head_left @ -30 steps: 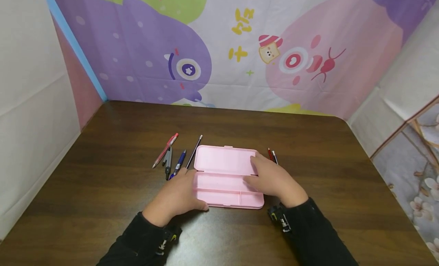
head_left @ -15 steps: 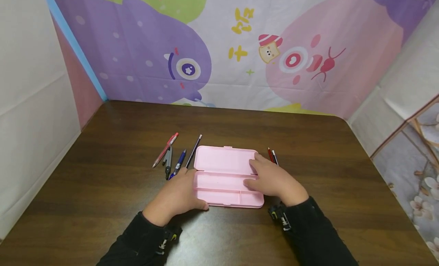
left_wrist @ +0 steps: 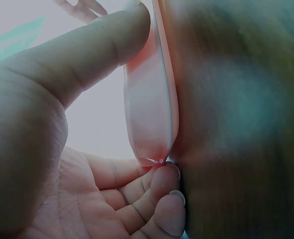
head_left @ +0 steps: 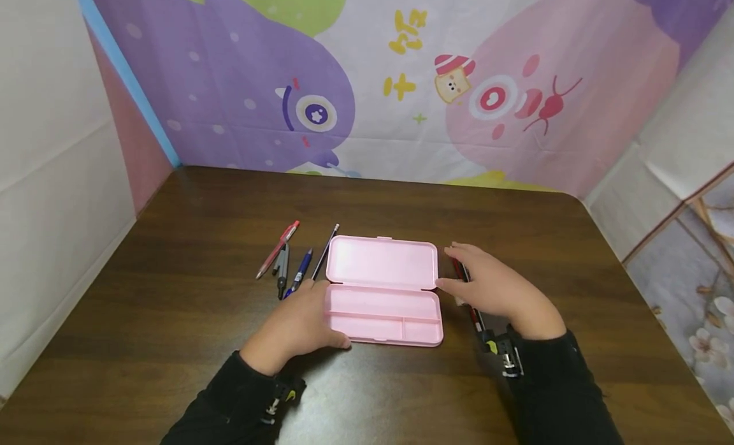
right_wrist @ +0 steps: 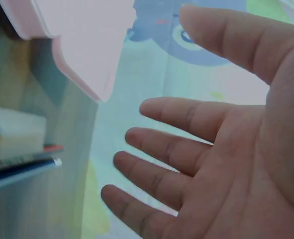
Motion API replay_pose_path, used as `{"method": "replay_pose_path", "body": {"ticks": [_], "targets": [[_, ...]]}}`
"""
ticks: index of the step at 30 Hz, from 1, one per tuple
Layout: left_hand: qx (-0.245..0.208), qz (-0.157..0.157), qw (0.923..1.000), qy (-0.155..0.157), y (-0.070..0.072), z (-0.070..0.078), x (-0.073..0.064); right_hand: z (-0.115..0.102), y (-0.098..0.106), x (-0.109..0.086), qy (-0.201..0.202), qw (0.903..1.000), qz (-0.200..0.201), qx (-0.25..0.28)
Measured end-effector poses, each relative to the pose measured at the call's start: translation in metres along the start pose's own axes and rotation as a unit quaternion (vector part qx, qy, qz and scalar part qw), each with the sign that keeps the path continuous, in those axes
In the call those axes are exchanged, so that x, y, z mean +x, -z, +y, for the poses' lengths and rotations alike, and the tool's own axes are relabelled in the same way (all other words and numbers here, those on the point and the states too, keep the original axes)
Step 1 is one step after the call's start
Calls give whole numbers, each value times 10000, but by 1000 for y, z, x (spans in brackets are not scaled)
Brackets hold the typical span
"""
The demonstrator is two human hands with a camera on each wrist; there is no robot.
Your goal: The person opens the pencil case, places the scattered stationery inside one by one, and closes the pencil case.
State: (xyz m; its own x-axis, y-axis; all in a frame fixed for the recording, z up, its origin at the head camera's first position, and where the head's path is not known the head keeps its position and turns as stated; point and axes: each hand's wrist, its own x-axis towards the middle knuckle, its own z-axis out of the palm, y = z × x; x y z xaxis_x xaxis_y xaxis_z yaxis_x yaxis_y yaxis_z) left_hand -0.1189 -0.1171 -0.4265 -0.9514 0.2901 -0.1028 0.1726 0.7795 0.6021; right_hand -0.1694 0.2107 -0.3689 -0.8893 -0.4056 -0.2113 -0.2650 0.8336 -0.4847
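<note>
A pink pencil case (head_left: pixel 383 263) lies unfolded on the table, its lid flat at the back and its divided tray toward me. My left hand (head_left: pixel 295 324) grips the tray's left end. In the left wrist view the thumb (left_wrist: pixel 97 50) lies along one side of the case (left_wrist: pixel 149 99), with fingertips curled against its end. Off the case's right side hovers my right hand (head_left: pixel 493 285), fingers spread and holding nothing. Beneath it, partly hidden, are a white eraser (right_wrist: pixel 17 132) and red and dark pencils (head_left: pixel 477 319).
Left of the case lie a red pen (head_left: pixel 278 250), a grey pen-like item (head_left: pixel 283 269), a blue pen (head_left: pixel 302 271) and a dark pencil (head_left: pixel 324 254). A cartoon-printed cloth (head_left: pixel 390 132) hangs along the table's back edge.
My right hand has left the pencil case and moved right, over the pencils and eraser. The left hand stays at the case's left end. The case's lid has shifted slightly.
</note>
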Motion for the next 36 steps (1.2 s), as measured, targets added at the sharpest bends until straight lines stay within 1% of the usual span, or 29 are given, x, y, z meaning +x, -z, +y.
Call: {"method": "replay_pose_path", "body": {"ticks": [4, 8, 13, 15, 22, 28, 33, 36], "targets": [[-2, -68, 9999, 83, 1, 1, -1, 6, 9, -5, -155, 9996, 179, -155], [10, -87, 9999, 143, 1, 1, -2, 11, 18, -10, -437, 9983, 301, -227], [-40, -54, 10000, 67, 1, 1, -1, 17, 23, -11, -620, 9972, 348, -240], [-52, -36, 10000, 10, 1, 1, -1, 19, 22, -9, -625, 9973, 320, -218], [-44, 18, 10000, 17, -1, 0, 0, 25, 8, 3, -562, 9983, 97, -101], [-79, 10, 10000, 12, 0, 0, -1, 29, -4, 14, -336, 9994, -73, -104], [-123, -40, 9999, 61, 0, 1, -1, 30, -11, 19, -204, 9996, -113, -149], [-129, -61, 9998, 107, 0, 1, -1, 29, -14, 20, -206, 9995, -119, -191]]}}
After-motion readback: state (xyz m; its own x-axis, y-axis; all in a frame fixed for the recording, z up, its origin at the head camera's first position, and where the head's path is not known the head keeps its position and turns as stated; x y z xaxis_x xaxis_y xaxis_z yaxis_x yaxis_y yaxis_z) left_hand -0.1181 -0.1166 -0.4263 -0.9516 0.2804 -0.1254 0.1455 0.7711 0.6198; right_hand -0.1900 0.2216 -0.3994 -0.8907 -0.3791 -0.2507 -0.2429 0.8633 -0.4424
